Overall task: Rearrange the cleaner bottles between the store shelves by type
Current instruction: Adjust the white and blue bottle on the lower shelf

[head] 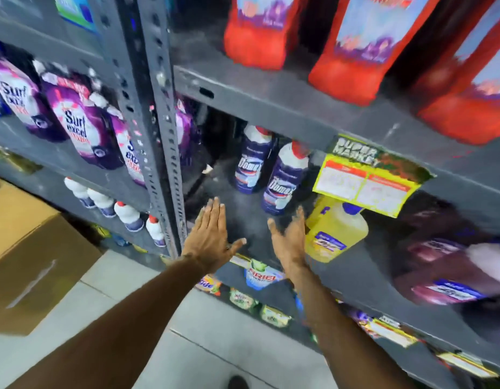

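Two blue Domex bottles with red-and-white caps stand on the grey middle shelf (243, 228): one at the back (251, 161), one nearer the front (285, 178). A yellow cleaner bottle (337, 231) with a blue cap sits just right of them. My left hand (212, 237) is flat and open at the shelf's front edge, holding nothing. My right hand (289, 240) is open too, fingers spread, right beside the yellow bottle and just below the nearer Domex bottle. Neither hand grips a bottle.
Red bottles (352, 49) line the shelf above. Purple Surf Excel pouches (80, 124) and small white bottles (128, 216) fill the left rack. A dark purple bottle (450, 265) lies at right. A cardboard box (27, 248) stands on the floor left. A yellow price tag (363, 183) hangs from the shelf edge.
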{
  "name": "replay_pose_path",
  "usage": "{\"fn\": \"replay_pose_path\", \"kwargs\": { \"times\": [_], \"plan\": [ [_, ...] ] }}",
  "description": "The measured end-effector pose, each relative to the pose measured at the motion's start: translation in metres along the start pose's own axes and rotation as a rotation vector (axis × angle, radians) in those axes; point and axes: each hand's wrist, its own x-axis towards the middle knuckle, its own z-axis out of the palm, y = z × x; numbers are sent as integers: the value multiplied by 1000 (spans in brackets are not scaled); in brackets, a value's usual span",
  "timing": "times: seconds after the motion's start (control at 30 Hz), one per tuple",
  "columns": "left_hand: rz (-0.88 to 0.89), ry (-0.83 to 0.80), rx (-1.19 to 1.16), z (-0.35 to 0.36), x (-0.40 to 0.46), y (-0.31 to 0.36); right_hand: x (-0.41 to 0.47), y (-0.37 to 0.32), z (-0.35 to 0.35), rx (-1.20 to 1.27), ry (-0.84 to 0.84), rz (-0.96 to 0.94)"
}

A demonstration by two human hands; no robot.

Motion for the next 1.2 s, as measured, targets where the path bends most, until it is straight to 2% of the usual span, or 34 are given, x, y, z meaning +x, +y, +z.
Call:
{"fn": "replay_pose_path", "kwargs": {
  "times": [0.13, 0.3, 0.47, 0.7, 1.2],
  "plan": [
    [-97, 11, -41, 12, 10, -5, 43, 18, 13, -59, 6, -78],
    [-103, 59, 13, 16, 10, -9, 62, 19, 14, -38, 1, -112],
    [-103, 13, 66, 9, 10, -8, 44, 20, 12, 27, -51, -180],
    [-105, -53, 116, 2, 6, -6, 23, -3, 56, 38, -172, -197],
    [-97, -35, 149, 8, 7, -8, 21, 1, 81, 68, -111, -202]
  ]
}}
